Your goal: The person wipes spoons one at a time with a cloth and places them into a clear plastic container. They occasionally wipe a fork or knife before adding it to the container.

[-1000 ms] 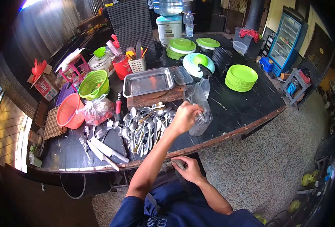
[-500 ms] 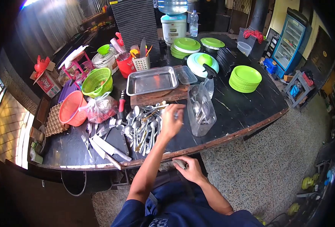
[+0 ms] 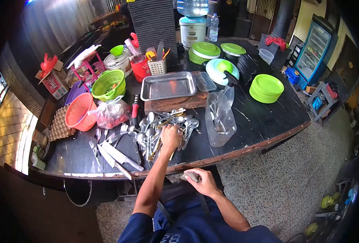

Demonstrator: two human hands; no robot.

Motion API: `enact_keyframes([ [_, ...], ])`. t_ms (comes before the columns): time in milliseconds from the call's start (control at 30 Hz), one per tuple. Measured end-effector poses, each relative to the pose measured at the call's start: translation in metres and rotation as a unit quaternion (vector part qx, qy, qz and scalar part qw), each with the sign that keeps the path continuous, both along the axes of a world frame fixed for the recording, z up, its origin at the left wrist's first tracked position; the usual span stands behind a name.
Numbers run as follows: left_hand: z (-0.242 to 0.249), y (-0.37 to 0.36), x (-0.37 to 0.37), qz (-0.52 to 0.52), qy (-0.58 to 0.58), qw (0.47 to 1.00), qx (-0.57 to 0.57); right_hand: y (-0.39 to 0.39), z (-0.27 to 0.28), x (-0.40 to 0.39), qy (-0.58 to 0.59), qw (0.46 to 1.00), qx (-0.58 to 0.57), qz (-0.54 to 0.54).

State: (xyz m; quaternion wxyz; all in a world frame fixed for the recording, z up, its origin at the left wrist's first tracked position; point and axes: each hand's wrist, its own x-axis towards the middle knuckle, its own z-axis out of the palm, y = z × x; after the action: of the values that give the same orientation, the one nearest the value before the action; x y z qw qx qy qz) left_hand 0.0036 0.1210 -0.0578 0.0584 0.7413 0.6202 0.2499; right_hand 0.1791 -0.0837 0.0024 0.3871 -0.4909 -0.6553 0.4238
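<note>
My left hand [image 3: 171,137] is down in the pile of spoons [image 3: 149,133], fingers curled inward. Its fingertips are hidden, so what they grip cannot be made out. Near the table edge, close to my body, my right hand [image 3: 203,181] is closed on a greyish cloth [image 3: 190,177]. To the right of the pile stands a clear plastic container [image 3: 222,138] with several spoons inside. Forks [image 3: 93,149] and two large knives [image 3: 120,156] lie left of the spoons.
Behind the pile, a metal tray [image 3: 168,96] rests on a wooden board [image 3: 177,105]. A red-filled plastic bag [image 3: 109,115], an orange basin [image 3: 79,113] and a green basket [image 3: 108,86] stand left. Green plates [image 3: 266,88] are stacked right, beyond a spray bottle [image 3: 229,91].
My left hand has moved left and down, from beside the clear container into the spoon pile, and its fingers have curled. My right hand stays near the table edge with the cloth.
</note>
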Motion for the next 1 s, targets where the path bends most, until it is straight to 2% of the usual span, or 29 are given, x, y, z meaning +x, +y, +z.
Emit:
enact_keyframes([
  [100, 0.004, 0.003, 0.000, 0.001, -0.018, 1.000, -0.008, -0.001, -0.003, 0.003, -0.002, 1.000, 0.013, -0.010],
  [300, 0.021, 0.010, 0.002, 0.010, -0.100, 0.993, 0.070, 0.000, -0.001, 0.005, -0.004, 1.000, -0.006, -0.019],
  [367, 0.030, 0.015, -0.002, 0.003, -0.095, 0.990, 0.102, 0.001, 0.000, 0.004, -0.005, 1.000, 0.000, -0.017],
  [433, 0.049, 0.015, -0.005, 0.029, -0.212, 0.976, 0.048, 0.001, -0.002, 0.004, -0.002, 1.000, 0.000, -0.016],
  [500, 0.054, 0.020, -0.012, 0.016, -0.227, 0.970, 0.084, 0.001, -0.003, 0.004, 0.002, 1.000, -0.002, -0.016],
  [567, 0.066, 0.019, -0.016, 0.041, -0.417, 0.905, 0.074, 0.002, -0.005, 0.005, -0.001, 1.000, 0.011, -0.015],
  [600, 0.070, 0.020, -0.019, 0.027, -0.477, 0.874, 0.083, 0.002, -0.006, 0.005, 0.000, 1.000, 0.011, -0.015],
  [700, 0.074, 0.012, -0.027, 0.075, -0.584, 0.807, 0.051, 0.004, -0.010, 0.005, 0.016, 1.000, 0.001, -0.022],
  [733, 0.063, 0.017, -0.031, 0.045, -0.660, 0.749, 0.039, 0.006, -0.010, 0.005, 0.036, 0.999, 0.008, -0.039],
  [767, 0.056, 0.013, -0.037, 0.016, -0.719, 0.694, -0.022, 0.009, -0.010, 0.004, 0.055, 0.997, 0.015, -0.056],
  [833, 0.066, -0.006, -0.030, 0.000, -0.823, 0.561, -0.091, 0.014, 0.001, 0.003, 0.101, 0.991, -0.007, -0.089],
  [867, 0.073, -0.017, -0.030, 0.034, -0.814, 0.568, -0.118, 0.018, 0.001, 0.002, 0.132, 0.985, -0.015, -0.111],
  [900, 0.072, -0.025, -0.031, -0.009, -0.784, 0.610, -0.111, 0.023, 0.001, 0.002, 0.164, 0.977, -0.022, -0.132],
  [933, 0.076, -0.035, -0.026, -0.007, -0.774, 0.625, -0.098, 0.027, 0.006, 0.002, 0.189, 0.971, -0.056, -0.138],
  [967, 0.080, -0.044, -0.016, -0.004, -0.764, 0.640, -0.085, 0.032, 0.012, 0.000, 0.197, 0.969, -0.026, -0.146],
  [1000, 0.078, -0.049, -0.005, -0.028, -0.765, 0.640, -0.067, 0.036, 0.021, -0.003, 0.215, 0.965, -0.045, -0.145],
])
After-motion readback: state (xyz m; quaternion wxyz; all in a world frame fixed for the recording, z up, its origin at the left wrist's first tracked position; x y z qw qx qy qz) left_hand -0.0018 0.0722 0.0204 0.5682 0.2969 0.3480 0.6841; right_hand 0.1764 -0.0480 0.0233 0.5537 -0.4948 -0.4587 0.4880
